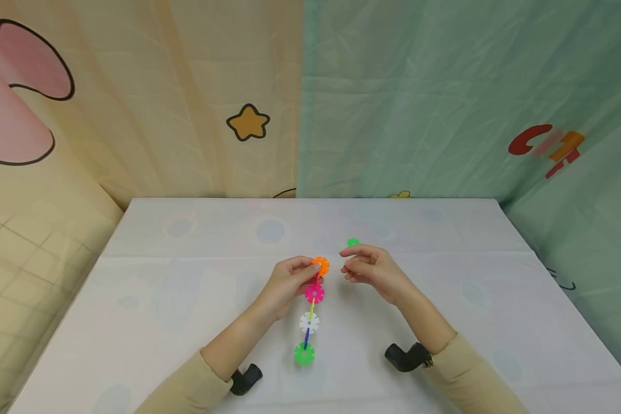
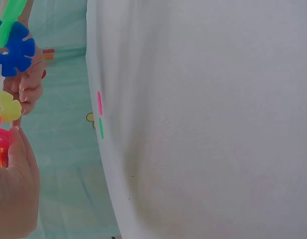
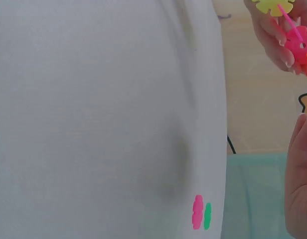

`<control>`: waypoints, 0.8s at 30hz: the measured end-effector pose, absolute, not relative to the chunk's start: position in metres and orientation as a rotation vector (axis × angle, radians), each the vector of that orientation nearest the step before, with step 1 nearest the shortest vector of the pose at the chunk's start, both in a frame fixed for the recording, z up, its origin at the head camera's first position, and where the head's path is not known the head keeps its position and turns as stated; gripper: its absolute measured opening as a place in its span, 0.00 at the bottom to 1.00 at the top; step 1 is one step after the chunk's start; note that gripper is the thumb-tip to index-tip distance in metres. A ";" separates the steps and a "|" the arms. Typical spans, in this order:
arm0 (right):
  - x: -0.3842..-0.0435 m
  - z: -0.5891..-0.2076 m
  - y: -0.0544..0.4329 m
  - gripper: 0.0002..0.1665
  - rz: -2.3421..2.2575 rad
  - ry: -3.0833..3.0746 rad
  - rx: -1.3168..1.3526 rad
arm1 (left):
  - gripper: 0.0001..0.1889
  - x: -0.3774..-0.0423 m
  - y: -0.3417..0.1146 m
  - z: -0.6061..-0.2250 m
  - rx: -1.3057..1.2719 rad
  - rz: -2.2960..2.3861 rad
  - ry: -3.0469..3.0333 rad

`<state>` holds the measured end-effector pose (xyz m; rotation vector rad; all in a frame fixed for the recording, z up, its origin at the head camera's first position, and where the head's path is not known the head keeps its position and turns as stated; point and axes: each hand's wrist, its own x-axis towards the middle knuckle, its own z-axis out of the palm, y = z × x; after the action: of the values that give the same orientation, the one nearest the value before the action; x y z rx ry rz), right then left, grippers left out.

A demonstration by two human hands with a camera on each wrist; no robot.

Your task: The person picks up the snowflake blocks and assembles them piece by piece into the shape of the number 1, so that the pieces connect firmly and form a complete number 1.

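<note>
My left hand [image 1: 290, 282] grips a chain of flower-shaped interlocking discs near its top, thumb by the orange disc [image 1: 322, 265]. Below that hang a pink disc [image 1: 314, 293], a white disc [image 1: 309, 323] and a green disc [image 1: 304, 354]. Discs seen edge-on link them, among them a yellow disc [image 3: 274, 6] and a blue disc [image 2: 19, 49]. To the right of the chain's top, my right hand [image 1: 375, 270] hovers with loosely bent fingers and nothing visible between them. Its fingers stand a short gap from the orange disc.
A loose green disc [image 1: 353, 242] lies on the white-covered table [image 1: 186, 322] just beyond my right hand. Beside it a loose pink disc [image 3: 198, 212] shows in both wrist views. Printed curtains [image 1: 393, 115] stand behind and at the sides. Black wrist mounts [image 1: 406, 357] sit at both sleeves.
</note>
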<state>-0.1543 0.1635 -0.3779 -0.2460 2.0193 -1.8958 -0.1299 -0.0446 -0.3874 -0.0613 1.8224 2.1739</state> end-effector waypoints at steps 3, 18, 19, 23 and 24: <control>-0.157 -0.384 0.169 0.22 -1.895 2.030 -0.222 | 0.11 -0.130 -0.045 -0.387 -0.064 2.172 1.820; -0.169 -0.403 0.199 0.24 -1.913 2.100 -0.044 | 0.11 -0.129 -0.047 -0.386 -0.045 2.182 1.786; -0.170 -0.403 0.200 0.24 -1.920 2.100 -0.031 | 0.11 -0.129 -0.047 -0.385 -0.040 2.179 1.791; -0.175 -0.405 0.204 0.24 -1.909 2.124 0.024 | 0.11 -0.128 -0.047 -0.384 -0.055 2.171 1.796; -0.177 -0.406 0.205 0.24 -1.901 2.134 0.042 | 0.11 -0.128 -0.047 -0.384 -0.061 2.172 1.793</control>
<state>-0.1767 0.2048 -0.4058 0.0416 2.1345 -1.9011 -0.1281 -0.0471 -0.3836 -0.0607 1.7929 2.1716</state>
